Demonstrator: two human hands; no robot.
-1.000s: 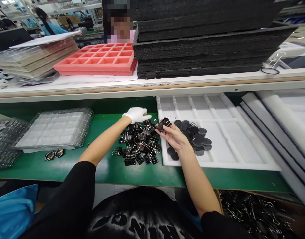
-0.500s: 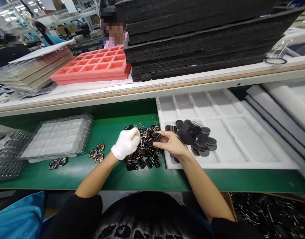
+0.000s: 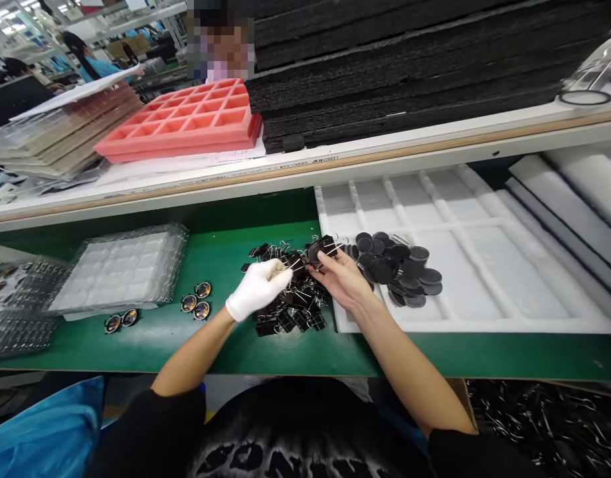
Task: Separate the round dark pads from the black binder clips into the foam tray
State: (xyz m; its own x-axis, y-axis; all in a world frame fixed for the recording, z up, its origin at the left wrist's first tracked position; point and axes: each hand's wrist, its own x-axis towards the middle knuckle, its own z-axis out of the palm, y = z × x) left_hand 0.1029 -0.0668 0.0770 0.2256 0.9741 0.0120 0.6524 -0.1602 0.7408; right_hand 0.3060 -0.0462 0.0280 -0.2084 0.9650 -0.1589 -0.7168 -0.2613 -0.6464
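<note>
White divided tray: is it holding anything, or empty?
Holding things: a heap of black discs lies on the left part of the white tray.

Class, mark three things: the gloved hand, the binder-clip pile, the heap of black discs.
Gloved left hand (image 3: 258,289): head view, back of the hand.
Binder-clip pile (image 3: 296,300): head view, clips near its middle.
Heap of black discs (image 3: 383,271): head view, a disc's flat face.

foam stack (image 3: 395,86): top cut off | disc (image 3: 314,251): partly behind right fingers (image 3: 328,261) | shirt lettering (image 3: 246,458): cropped
</note>
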